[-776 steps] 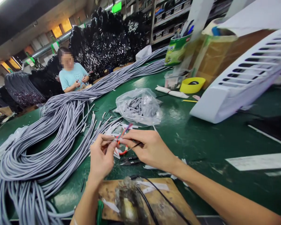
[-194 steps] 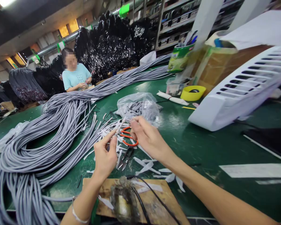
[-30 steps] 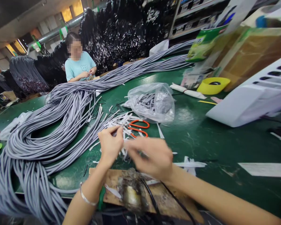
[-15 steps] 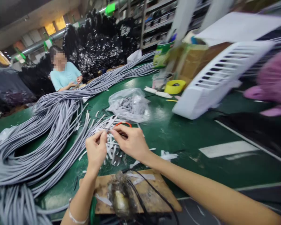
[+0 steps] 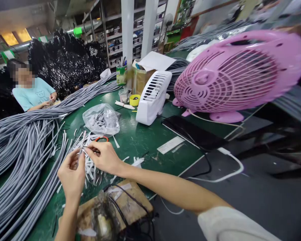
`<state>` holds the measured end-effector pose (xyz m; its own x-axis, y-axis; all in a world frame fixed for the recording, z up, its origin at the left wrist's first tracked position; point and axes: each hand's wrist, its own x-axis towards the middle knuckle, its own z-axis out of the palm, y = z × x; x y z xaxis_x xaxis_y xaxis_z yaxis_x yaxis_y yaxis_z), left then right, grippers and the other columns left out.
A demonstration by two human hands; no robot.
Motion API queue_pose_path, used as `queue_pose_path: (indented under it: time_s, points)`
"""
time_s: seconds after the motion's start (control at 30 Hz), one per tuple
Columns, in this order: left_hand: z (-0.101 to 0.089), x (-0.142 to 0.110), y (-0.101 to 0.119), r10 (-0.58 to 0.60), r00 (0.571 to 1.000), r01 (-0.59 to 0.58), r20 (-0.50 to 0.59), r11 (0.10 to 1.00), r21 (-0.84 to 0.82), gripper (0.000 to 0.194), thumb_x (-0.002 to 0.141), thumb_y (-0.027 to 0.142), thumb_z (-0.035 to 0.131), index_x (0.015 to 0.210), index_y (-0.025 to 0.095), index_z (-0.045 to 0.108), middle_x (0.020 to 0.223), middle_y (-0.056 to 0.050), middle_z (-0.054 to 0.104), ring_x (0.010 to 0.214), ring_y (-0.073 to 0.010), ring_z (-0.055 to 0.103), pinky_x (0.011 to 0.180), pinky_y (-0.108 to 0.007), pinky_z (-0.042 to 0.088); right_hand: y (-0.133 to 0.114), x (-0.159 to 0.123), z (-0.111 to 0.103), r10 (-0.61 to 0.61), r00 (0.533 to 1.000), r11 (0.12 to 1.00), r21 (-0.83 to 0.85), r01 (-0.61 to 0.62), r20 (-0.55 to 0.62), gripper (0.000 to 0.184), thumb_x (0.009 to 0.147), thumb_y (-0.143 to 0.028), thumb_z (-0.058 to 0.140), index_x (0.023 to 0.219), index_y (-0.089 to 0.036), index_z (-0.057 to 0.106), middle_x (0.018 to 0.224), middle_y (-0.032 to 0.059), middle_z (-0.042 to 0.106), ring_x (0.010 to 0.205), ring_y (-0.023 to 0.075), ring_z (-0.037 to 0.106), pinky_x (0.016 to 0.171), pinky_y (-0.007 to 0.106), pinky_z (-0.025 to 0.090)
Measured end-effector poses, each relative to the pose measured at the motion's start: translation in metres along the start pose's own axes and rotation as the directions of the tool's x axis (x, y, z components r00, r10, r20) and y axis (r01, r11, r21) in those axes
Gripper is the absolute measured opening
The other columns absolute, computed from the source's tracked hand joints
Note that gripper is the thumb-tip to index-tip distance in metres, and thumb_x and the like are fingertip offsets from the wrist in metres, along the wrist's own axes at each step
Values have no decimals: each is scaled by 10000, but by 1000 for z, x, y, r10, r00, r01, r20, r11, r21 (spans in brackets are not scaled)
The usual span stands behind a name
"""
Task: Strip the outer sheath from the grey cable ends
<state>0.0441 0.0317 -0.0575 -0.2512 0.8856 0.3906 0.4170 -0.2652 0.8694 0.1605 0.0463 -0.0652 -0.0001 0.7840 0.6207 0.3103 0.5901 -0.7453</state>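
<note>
My left hand has its thumb and fingers pinched on the end of a thin grey cable. The fingertips of my right hand meet it there, closed on the same small end, which the fingers partly hide. Under and behind my right hand show the orange handle and metal blades of a pair of scissors; whether they lie on the table or hang from the hand I cannot tell. White strips are heaped below the fingers. A thick bundle of grey cables runs along the left.
A clear plastic bag of small grey pieces lies beyond my hands. Right of it stand a white slotted appliance, yellow tape and a pink fan. A wooden board with black wires is nearest me. A co-worker sits far left.
The view has swung to the right, bringing the whole pink fan into sight. Both hands stay together at the cable end, the left turned slightly with its fingers more curled.
</note>
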Motion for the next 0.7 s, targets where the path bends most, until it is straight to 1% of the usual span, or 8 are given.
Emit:
queue_pose_path:
  time_s: [0.17,0.23,0.3,0.4,0.5,0.53,0.63,0.7]
  points:
    - [-1,-1,-4,158,987,-159,21,986,54,236,682,323,637,815,134,685,780,-68,684,691,-169,627,638,-269,516,-3,0,-2,3,1000,1000,-10,-3,-19,160,788,-173,502,677,-144,613,608,2,646,502,82,544,482,171,409]
    - [-3,0,-6,222,974,-225,37,971,87,182,687,298,632,765,145,692,727,-53,669,652,-159,612,593,-255,498,-2,-2,-2,-77,996,994,-82,74,-40,177,798,-179,492,667,-144,607,594,10,639,501,90,546,494,185,423]
    - [-4,1,-8,255,966,-257,33,957,131,140,684,249,622,749,152,699,686,-41,655,609,-148,599,559,-242,480,-3,-8,0,-218,974,964,-171,205,-55,184,813,-174,473,687,-148,605,626,27,654,551,107,581,543,204,450]
    - [-4,3,-11,182,982,-188,48,965,182,145,673,197,606,763,153,709,698,-49,678,616,-157,616,577,-250,485,-11,-21,3,-459,887,869,-235,436,-51,156,822,-144,464,747,-152,600,643,35,665,590,115,611,568,216,465]
    - [-4,6,-12,6,999,-11,37,990,140,157,684,213,605,756,119,708,721,-83,705,652,-180,645,644,-277,502,-18,-28,1,-632,775,763,-178,621,-6,103,811,-152,495,783,-156,594,580,14,639,535,111,594,536,217,465]
    - [-4,7,-12,-37,998,32,47,994,103,167,693,210,593,761,108,706,727,-89,709,650,-179,648,638,-272,502,-17,-27,0,-602,798,789,-179,588,-34,104,806,-130,495,786,-162,592,606,13,651,548,106,600,541,209,466]
    - [-6,6,-7,-57,996,56,76,998,10,220,744,245,547,790,91,698,721,-84,709,635,-165,639,593,-246,489,-10,-17,0,-389,919,902,-232,364,-69,111,789,-124,518,723,-173,593,610,5,655,482,97,571,491,201,448]
    - [-7,2,-3,-48,995,48,89,999,-5,248,766,266,524,793,88,694,674,-71,697,594,-153,618,545,-230,467,-5,-11,0,-292,954,933,-238,269,-69,132,782,-142,527,673,-174,594,579,-4,647,437,95,547,462,203,434]
